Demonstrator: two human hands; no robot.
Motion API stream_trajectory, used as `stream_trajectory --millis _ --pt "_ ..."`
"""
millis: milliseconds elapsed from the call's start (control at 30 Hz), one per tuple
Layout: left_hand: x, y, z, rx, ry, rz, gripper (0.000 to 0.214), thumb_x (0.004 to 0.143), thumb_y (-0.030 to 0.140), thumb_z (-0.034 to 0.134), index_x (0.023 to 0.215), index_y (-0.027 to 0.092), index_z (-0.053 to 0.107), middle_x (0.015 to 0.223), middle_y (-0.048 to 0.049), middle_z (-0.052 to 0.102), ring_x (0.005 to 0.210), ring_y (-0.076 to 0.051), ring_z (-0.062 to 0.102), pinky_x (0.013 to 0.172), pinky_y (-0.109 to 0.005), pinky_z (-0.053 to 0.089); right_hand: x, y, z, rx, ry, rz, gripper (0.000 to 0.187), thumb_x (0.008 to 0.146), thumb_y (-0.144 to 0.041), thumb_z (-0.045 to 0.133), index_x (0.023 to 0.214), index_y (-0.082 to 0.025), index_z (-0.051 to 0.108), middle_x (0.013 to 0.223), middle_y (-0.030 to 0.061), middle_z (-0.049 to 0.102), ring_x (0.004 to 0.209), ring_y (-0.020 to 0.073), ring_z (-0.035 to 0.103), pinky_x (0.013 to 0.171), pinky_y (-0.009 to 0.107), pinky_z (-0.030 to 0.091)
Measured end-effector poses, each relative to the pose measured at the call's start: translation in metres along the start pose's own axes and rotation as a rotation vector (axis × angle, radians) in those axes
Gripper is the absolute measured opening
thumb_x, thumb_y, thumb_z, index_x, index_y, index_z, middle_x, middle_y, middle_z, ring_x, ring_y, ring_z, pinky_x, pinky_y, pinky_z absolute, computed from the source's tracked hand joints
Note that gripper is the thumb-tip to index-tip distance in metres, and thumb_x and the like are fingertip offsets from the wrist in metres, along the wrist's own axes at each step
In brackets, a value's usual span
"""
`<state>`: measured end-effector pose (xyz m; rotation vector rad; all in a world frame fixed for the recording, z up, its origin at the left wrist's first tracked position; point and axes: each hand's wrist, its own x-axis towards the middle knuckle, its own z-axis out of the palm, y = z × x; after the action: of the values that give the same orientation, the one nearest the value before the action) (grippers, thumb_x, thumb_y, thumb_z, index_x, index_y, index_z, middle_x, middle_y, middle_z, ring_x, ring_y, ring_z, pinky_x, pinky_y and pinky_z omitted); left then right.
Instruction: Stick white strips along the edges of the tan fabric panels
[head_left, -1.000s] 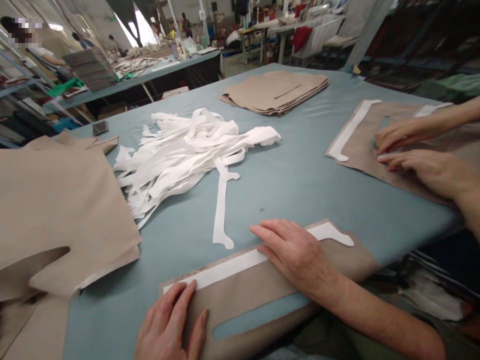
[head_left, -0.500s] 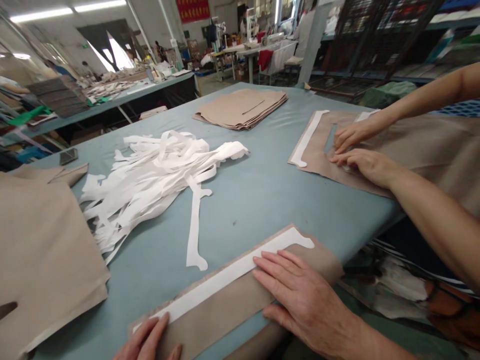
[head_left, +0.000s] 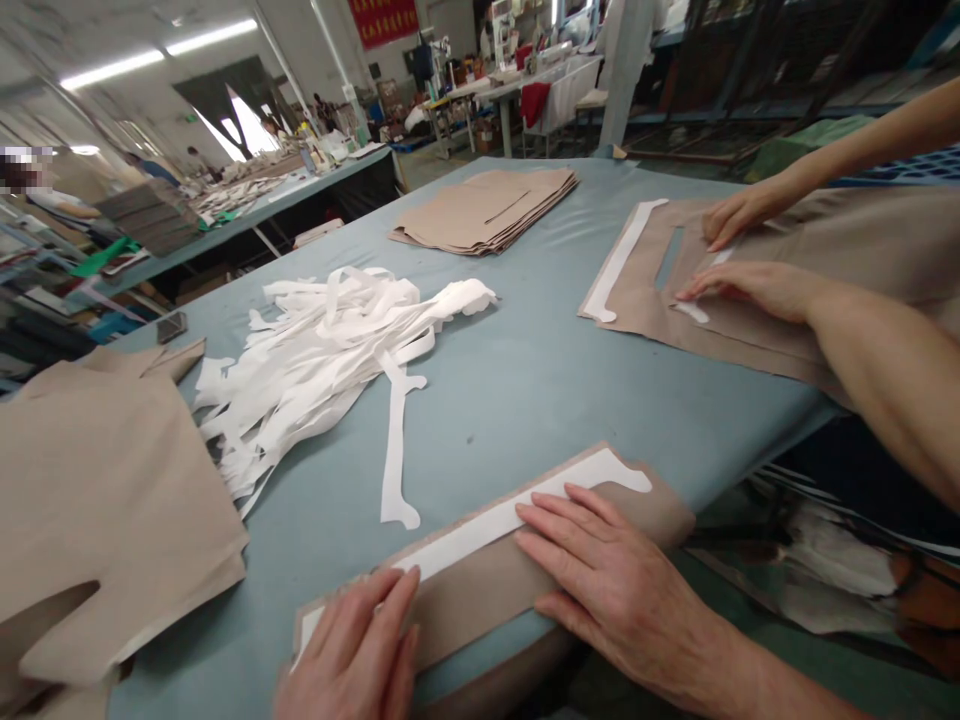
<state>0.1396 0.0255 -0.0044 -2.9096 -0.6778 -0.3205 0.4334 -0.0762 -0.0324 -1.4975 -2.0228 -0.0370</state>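
A white strip (head_left: 480, 528) with a curved, hooked end lies along the far edge of a brown fabric piece (head_left: 472, 605). My left hand (head_left: 349, 640) rests on the strip's near-left end, covering part of it, with its fingers stretched out. My right hand (head_left: 611, 580) lies flat with spread fingers across the brown piece, its fingertips touching the strip near the middle. Just beyond is a single loose white strip (head_left: 394, 450), beside a tangled heap of white strips (head_left: 322, 370).
A co-worker's hands (head_left: 757, 285) press a white strip on another brown piece (head_left: 637, 310) at the right. A stack of brown pieces (head_left: 487, 205) lies at the back. More brown fabric (head_left: 127, 500) covers the left side, near a phone (head_left: 171, 327).
My left hand has moved up and right along the strip. My right hand has stayed nearly in place. The co-worker's hands have shifted slightly, showing more of their second strip.
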Motion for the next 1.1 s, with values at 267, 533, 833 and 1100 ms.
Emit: stream_trajectory --millis 267,533,833,1100 --pt "0.08 0.049 0.022 -0.047 -0.204 0.004 0.039 0.095 0.01 0.04 0.132 0.015 0.05 0.104 -0.0074 0.065 0.088 -0.019 0.063 0.08 -0.034 0.058 -0.002 -0.002 0.0 -0.019 0.038 -0.044 0.027 0.098 -0.023 0.051 0.119 -0.015 0.066 0.126 0.0086 0.069 0.12 0.023 0.06 0.108 0.044 0.042" --pt "0.076 0.044 0.033 -0.027 -0.204 0.025 0.039 0.095 0.012 0.043 0.134 0.015 0.048 0.105 -0.0079 0.062 0.088 -0.02 0.061 0.079 -0.034 0.057 -0.007 0.001 0.003 -0.02 0.032 -0.047 0.028 0.099 -0.024 0.05 0.119 -0.015 0.066 0.126 0.008 0.069 0.12 0.0239 0.059 0.108 0.045 0.04" --pt "0.075 0.05 0.034 0.068 -0.278 0.011 0.062 0.085 0.003 0.045 0.145 0.017 0.036 0.113 -0.0095 0.059 0.089 -0.021 0.057 0.079 -0.036 0.054 -0.011 -0.001 0.007 0.008 0.008 -0.001 0.034 0.101 -0.029 0.046 0.127 -0.014 0.062 0.129 0.0083 0.067 0.125 0.0245 0.055 0.112 0.046 0.034" --pt "0.066 0.044 0.052 0.104 -0.224 0.042 0.07 0.081 -0.002 0.045 0.146 0.021 0.035 0.115 -0.007 0.062 0.091 -0.02 0.059 0.082 -0.033 0.053 -0.019 0.011 -0.012 -0.055 -0.016 0.057 0.032 0.096 -0.029 0.056 0.124 -0.014 0.063 0.13 0.0096 0.066 0.122 0.0242 0.058 0.111 0.047 0.037"
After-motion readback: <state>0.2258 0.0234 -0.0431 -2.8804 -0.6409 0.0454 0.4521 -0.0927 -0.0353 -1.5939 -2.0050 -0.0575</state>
